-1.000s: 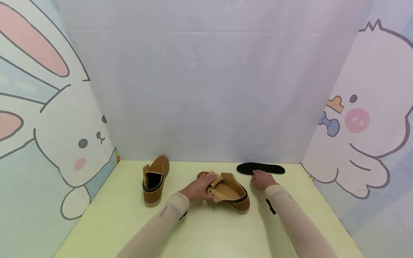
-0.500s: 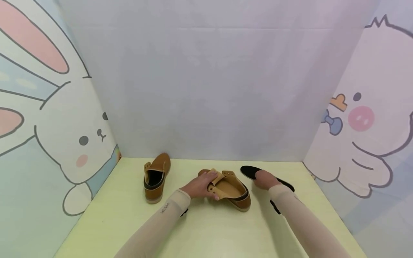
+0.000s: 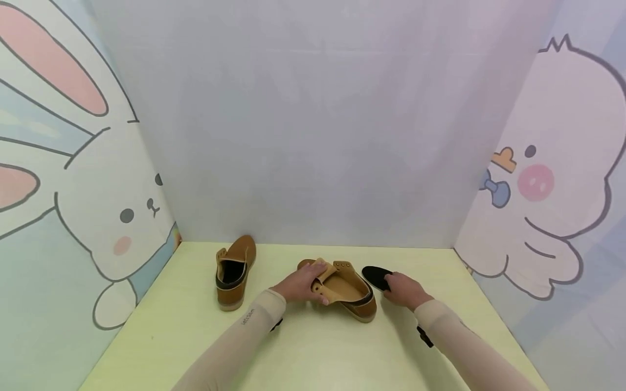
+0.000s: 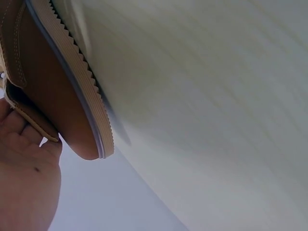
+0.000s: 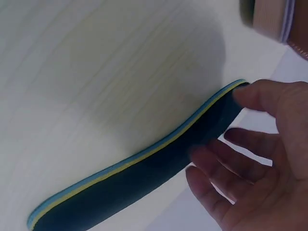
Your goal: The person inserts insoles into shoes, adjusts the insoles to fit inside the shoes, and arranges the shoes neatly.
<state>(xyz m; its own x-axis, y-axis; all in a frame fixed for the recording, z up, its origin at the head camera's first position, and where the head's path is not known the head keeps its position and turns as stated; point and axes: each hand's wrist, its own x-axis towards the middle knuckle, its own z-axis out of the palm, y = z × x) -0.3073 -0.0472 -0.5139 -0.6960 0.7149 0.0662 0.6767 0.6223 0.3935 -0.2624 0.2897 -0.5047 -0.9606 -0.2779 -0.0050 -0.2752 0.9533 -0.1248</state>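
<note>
My left hand point(image 3: 299, 286) grips a tan lace-up shoe point(image 3: 363, 308) at its opening, the fingers round the side flap with the eyelets. In the left wrist view, the shoe's brown upper and ridged pale sole point(image 4: 79, 79) show beside those fingers. Right of this shoe lies a black insole point(image 3: 375, 276) with a blue and yellow layered edge, seen in the right wrist view. Over the insole is my right hand point(image 3: 407, 291), thumb at one end and loosely bent fingers reaching over its dark face. In the head view this hand hides the insole's near part.
A second tan shoe point(image 3: 232, 296) with a dark inside stands at the left, toe toward the back wall. The pale yellow table point(image 3: 313, 358) ends at a grey-white wall point(image 3: 313, 136). Side panels carry a rabbit point(image 3: 112, 184) and a chick point(image 3: 552, 136).
My right hand has turned the insole from lying crosswise to slanting, then drawn it nearer, toward the gripped shoe. The left hand keeps its hold on the shoe flap.
</note>
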